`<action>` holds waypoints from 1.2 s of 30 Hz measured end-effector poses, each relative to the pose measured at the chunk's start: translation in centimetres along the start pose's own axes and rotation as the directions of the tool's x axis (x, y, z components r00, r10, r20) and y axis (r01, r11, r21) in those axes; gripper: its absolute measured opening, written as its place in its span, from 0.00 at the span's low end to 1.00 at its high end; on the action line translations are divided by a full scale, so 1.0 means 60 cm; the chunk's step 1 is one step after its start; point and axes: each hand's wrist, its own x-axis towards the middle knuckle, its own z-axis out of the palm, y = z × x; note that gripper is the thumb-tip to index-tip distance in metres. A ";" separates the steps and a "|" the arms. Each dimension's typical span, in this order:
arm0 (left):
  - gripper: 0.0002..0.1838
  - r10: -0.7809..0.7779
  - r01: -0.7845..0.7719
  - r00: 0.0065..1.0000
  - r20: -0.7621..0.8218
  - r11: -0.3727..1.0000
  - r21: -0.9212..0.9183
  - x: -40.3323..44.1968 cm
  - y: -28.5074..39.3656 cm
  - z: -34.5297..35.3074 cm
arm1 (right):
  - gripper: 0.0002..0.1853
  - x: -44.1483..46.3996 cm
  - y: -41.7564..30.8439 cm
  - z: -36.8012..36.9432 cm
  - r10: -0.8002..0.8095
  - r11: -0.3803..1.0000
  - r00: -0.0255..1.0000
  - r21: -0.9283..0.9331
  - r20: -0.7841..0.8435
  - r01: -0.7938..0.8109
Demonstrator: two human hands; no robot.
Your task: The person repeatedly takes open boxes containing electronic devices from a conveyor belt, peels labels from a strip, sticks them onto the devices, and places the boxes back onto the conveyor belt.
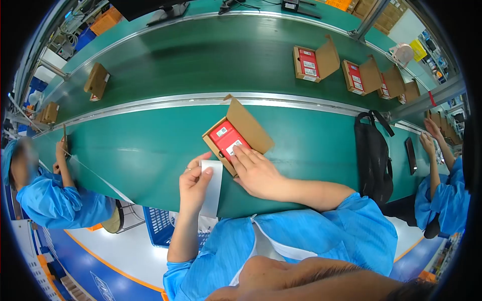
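Note:
In front of me on the green bench stands an open cardboard box (253, 125), its lid folded back to the right. A red package (224, 135) with white labels lies inside it. My right hand (258, 173) rests with fingers outstretched on the lower part of the red package, partly covering a label there. Just left of the box, my left hand (195, 183) pinches the top of a white paper strip (213, 190) that hangs down over the bench edge.
A black bag (372, 160) and a dark phone-like object (410, 156) lie at the right. Beyond the metal rail, open boxes (310, 60) with red packages line the belt; another box (97, 82) stands left. Co-workers in blue (55, 198) sit either side. A blue basket (158, 226) is below.

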 end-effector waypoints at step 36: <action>0.07 0.527 -0.518 0.849 0.030 0.820 0.244 0.034 -0.031 -0.004 | 0.05 0.062 0.016 -0.021 0.236 0.502 0.972 0.858 -0.016 -0.107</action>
